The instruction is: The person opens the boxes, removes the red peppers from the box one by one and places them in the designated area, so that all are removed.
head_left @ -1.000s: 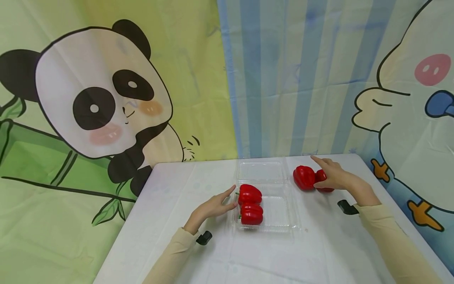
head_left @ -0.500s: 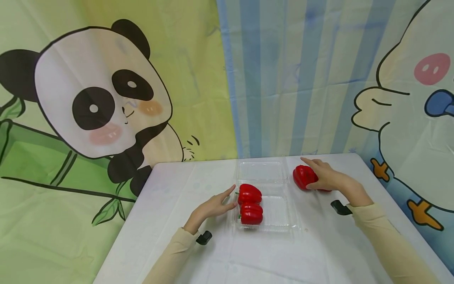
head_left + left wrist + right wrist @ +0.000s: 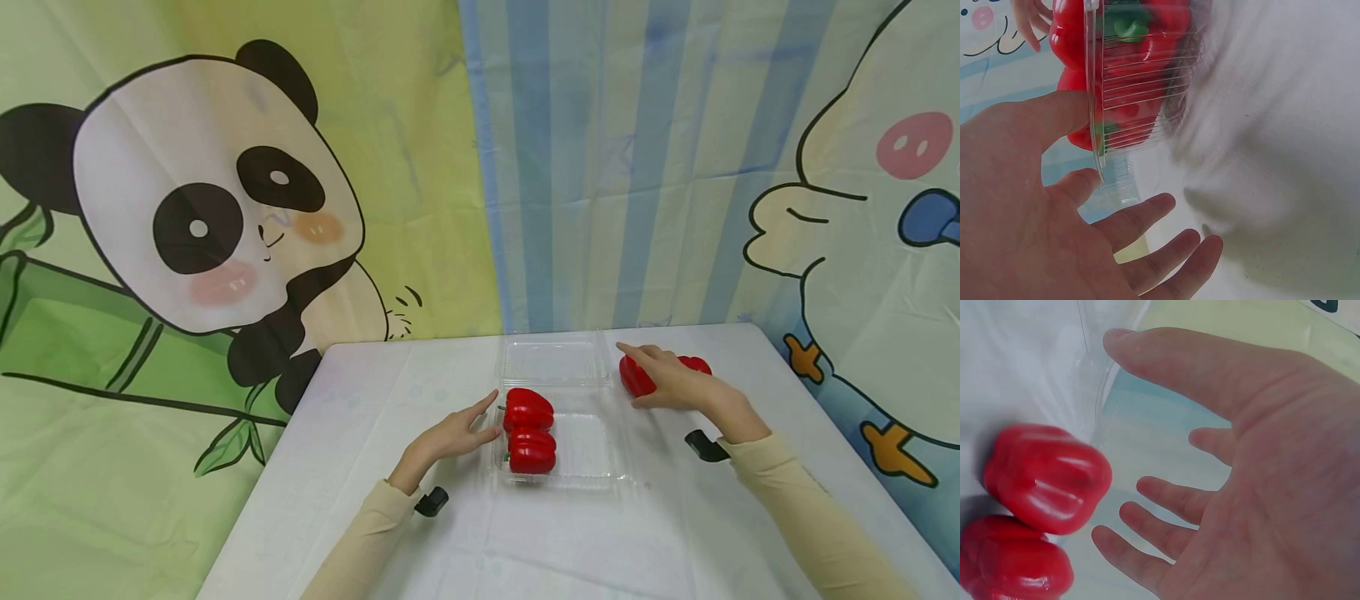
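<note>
Two red bell peppers, an upper one (image 3: 528,409) and a lower one (image 3: 532,452), lie in the left half of a clear plastic clamshell box (image 3: 588,450). Beside that box my left hand (image 3: 450,437) is spread, its thumb and index fingertip at the wall (image 3: 1141,87). Above two more bell peppers on the table, a left one (image 3: 634,379) and a right one (image 3: 696,364), is my right hand (image 3: 670,381), partly hiding both in the head view. The right wrist view has this hand (image 3: 1241,469) with loosely straight fingers, holding nothing, apart from the near pepper (image 3: 1047,478).
The box's open lid (image 3: 558,364) lies back toward the far edge of the white table (image 3: 420,533). Behind the table hangs a cartoon-printed curtain (image 3: 405,167). Small black wrist cameras sit at the left wrist (image 3: 432,502) and right wrist (image 3: 707,447).
My right hand has moved left across the two loose peppers, from the right one toward the left one. The left hand and the boxed peppers stay put.
</note>
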`<control>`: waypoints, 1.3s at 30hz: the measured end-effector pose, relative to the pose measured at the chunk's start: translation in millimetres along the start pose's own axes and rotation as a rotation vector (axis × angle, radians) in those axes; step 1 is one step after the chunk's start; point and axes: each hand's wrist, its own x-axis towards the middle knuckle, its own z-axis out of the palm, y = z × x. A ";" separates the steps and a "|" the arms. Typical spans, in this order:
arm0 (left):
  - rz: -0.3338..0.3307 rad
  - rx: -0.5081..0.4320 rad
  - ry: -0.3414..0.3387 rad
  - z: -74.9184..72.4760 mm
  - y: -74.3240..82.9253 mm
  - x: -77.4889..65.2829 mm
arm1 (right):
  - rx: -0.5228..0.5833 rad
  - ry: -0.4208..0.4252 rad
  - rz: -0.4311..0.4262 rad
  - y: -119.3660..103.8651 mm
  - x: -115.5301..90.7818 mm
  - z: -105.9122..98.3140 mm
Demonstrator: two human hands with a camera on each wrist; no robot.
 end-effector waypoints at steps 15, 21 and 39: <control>-0.001 -0.008 -0.002 -0.2 1.2 -1.3 | 0.030 0.006 -0.071 -16.5 4.6 12.1; -0.005 -0.010 -0.007 0.4 0.8 -1.0 | 0.039 0.017 -0.144 -22.2 9.0 20.5; -0.013 -0.008 -0.003 0.2 -0.4 -0.1 | -0.015 -0.041 -0.194 -41.9 21.7 33.5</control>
